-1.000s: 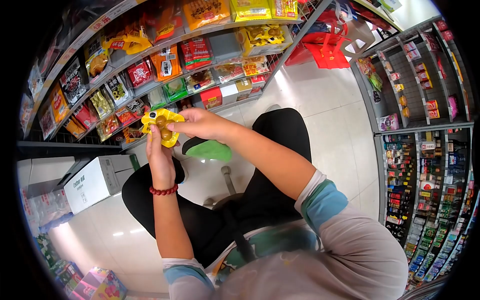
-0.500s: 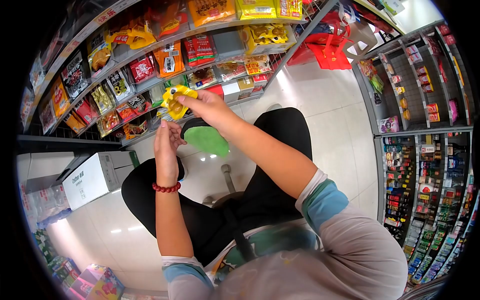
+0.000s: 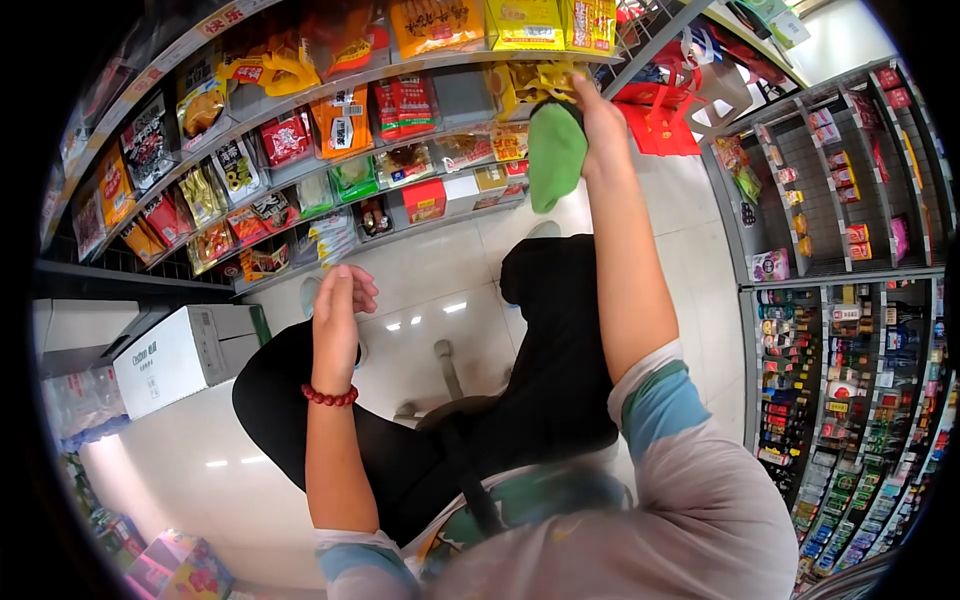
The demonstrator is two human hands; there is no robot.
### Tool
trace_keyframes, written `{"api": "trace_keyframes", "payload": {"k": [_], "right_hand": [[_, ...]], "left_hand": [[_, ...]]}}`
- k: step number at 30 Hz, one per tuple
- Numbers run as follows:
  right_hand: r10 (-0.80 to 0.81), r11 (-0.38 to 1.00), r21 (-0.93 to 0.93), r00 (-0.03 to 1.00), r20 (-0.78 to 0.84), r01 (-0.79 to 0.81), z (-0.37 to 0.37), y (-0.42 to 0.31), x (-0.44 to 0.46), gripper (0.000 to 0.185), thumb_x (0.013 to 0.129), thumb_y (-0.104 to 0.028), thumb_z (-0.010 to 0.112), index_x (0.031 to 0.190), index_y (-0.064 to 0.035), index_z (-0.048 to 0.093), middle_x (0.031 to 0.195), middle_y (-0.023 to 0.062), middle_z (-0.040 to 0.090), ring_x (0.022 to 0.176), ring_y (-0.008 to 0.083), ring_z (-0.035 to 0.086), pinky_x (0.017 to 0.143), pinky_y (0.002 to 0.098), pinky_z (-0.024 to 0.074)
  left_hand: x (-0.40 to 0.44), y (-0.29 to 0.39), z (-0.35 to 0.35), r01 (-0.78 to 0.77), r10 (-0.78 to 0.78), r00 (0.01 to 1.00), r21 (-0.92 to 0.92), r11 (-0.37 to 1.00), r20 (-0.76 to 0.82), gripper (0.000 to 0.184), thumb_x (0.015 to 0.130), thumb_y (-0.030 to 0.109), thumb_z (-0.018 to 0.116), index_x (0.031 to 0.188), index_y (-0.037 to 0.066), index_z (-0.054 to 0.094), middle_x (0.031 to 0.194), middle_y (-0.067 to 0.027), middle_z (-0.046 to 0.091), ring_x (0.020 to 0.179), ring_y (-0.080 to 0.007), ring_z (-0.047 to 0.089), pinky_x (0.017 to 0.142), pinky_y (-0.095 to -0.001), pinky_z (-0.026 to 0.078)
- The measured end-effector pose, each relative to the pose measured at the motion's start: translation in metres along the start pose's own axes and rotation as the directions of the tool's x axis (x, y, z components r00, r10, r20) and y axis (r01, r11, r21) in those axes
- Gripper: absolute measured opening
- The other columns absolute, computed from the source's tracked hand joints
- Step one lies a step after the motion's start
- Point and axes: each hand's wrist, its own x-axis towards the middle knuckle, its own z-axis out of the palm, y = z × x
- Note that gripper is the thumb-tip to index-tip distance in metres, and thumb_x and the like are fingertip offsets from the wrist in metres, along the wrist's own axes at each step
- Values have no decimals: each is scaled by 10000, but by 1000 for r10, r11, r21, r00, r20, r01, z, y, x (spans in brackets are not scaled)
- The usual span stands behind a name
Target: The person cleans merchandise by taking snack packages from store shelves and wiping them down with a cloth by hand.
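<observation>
At the left, a white carton (image 3: 160,370) is seen, with a pink box (image 3: 185,568) lower in view. At the right, a rack (image 3: 850,282) is filled with goods (image 3: 842,390).

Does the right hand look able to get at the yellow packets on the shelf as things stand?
Probably yes: the right hand is stretched out to the yellow packets, its fingertips at their edge. The green cloth in that hand hangs below the fingertips, apparently leaving them free.
</observation>
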Motion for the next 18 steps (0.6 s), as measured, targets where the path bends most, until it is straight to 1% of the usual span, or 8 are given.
{"api": "trace_keyframes", "payload": {"k": [2,6,7,8,11,13,16,18], "right_hand": [[-91,983,-154,995,36,96,-7,10,27,313,936,-274,727,924,28,643,762,71,642,600,167,609,532,342,496],[-74,976,-200,996,40,80,-10,35,47,332,929,-267,743,933,51,648,840,90,671,693,167,625,615,333,507],[-123,927,-359,992,-11,111,-13,37,52,342,922,-259,749,940,66,646,854,99,678,748,165,630,673,325,515],[-124,927,-359,992,-12,111,-16,39,56,342,922,-259,749,940,66,646,854,99,678,748,165,630,673,325,515],[-288,806,-559,955,-78,197,-19,46,62,458,874,-328,788,1004,79,623,908,156,695,828,240,671,740,366,531],[-505,578,-786,853,-131,221,-13,52,56,574,816,-392,816,1057,70,574,966,225,691,927,352,688,827,421,529],[-568,479,-838,820,-67,262,-3,53,39,598,789,-406,820,1069,41,538,1010,274,677,1008,432,665,902,453,508],[-552,471,-837,833,-33,279,1,48,27,535,812,-381,793,1060,12,529,987,270,681,994,430,663,911,441,501]], "left_hand": [[1,-1,4,15,-15,1000,7,1000,21,358,1086,332,410,967,49,594,846,-21,582,769,-102,548,715,-255,454],[7,-6,8,42,-45,997,46,998,56,357,1086,327,405,973,48,596,846,-22,583,768,-102,544,713,-255,452],[9,-7,9,42,-45,997,43,998,62,356,1085,323,404,973,47,599,843,-23,585,766,-103,543,712,-256,451],[9,-8,10,43,-45,997,40,998,66,355,1084,319,402,973,46,601,841,-25,586,764,-103,541,711,-256,450],[10,-5,14,43,-47,997,56,997,63,356,1082,313,401,968,44,604,834,-26,590,753,-104,540,710,-255,450],[11,-8,14,33,-36,997,41,999,67,357,1081,315,401,965,45,605,833,-26,591,748,-105,540,710,-255,450],[8,-9,14,28,-31,996,43,999,78,363,1087,320,401,963,43,600,833,-28,588,751,-104,532,718,-255,455],[6,-9,15,28,-33,996,60,998,82,368,1094,325,401,965,40,594,836,-29,585,759,-103,525,727,-254,458]]}}
